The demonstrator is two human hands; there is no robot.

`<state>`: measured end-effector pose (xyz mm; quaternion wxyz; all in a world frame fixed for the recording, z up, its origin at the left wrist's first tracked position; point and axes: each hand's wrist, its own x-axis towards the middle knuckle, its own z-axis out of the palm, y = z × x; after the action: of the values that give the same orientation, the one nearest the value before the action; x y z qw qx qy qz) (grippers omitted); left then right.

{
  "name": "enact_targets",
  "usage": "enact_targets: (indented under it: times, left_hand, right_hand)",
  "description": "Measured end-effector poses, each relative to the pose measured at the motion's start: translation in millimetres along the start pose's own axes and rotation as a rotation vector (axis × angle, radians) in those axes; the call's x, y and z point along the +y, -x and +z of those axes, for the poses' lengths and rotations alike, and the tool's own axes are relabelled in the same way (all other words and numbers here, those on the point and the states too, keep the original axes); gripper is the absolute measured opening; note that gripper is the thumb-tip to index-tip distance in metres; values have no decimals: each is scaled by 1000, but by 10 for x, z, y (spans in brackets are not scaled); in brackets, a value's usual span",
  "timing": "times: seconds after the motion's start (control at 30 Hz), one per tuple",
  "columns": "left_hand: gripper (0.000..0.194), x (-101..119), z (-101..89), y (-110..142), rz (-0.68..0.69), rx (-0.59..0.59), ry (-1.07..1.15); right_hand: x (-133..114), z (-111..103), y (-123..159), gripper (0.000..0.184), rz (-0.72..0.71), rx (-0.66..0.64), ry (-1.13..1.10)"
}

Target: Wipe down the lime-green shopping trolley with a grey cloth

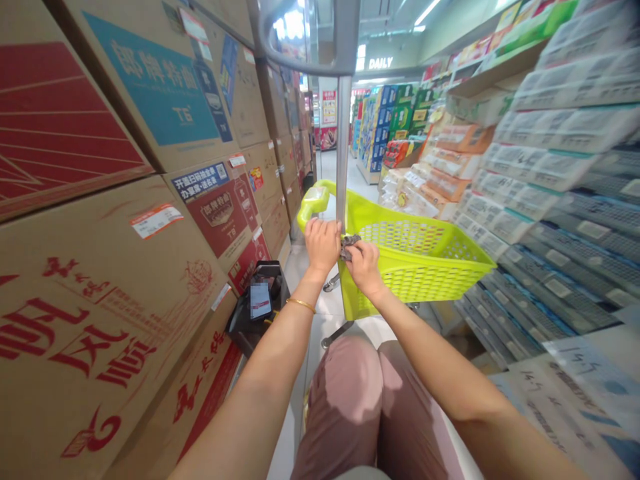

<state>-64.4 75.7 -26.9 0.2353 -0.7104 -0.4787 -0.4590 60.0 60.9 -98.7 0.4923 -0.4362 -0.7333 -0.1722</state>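
My left hand (pixel 323 245) is closed, its fingers curled beside the upright metal pole (pixel 343 147) and just under the handle of a lime-green shopping basket (pixel 415 260). A gold bangle (pixel 301 305) circles my left wrist. My right hand (pixel 364 268) pinches a small dark grey, mottled thing (pixel 350 245) whose kind I cannot make out. It lies between the two hands, against the pole. The left fingertips are partly hidden, so I cannot tell whether they grip this thing too. The basket stands in front of me, its perforated body reaching to the right.
Stacked cardboard cartons (pixel 100 320) wall the left side. A black bin (pixel 260 313) with a phone (pixel 261 300) on it stands beside them. Wrapped packs (pixel 550 180) are piled high on the right. A tiled aisle (pixel 327 170) runs ahead between displays.
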Motion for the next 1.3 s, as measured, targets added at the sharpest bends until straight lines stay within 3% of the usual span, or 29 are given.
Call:
enact_targets:
  times: [0.17,0.33,0.47,0.67,0.87,0.97,1.13,1.2,1.3]
  left_hand:
    - [35,14,17,3,-11,-15,20]
    - [31,8,36,14,-9,-22,17]
    - [28,-12,45,15,-20,-36,42]
    - [34,-52,66,17,7,3,2]
    - [34,-28,30,13,14,0,14]
    - [35,-25,21,13,34,12,-7]
    - [30,-61,25,20,53,16,-5]
    - [30,-81,20,20,51,19,3]
    - [32,-101,11,14,34,22,19]
  right_hand:
    - [1,-50,59,25,-60,-35,76]
    - [-140,-98,-331,20,-12,162,124]
    - [-218,-70,-522,21,80,186,67]
    - [-126,9,-201,21,80,12,-18]
    - [-29,-16,158,25,-88,-111,105]
    - [-41,-56,8,24,-113,-52,123]
    - [-134,-84,-497,21,-11,143,123]
    - [-149,-69,-537,20,-4,139,106]
    - [-134,-38,-381,21,-63,94,126]
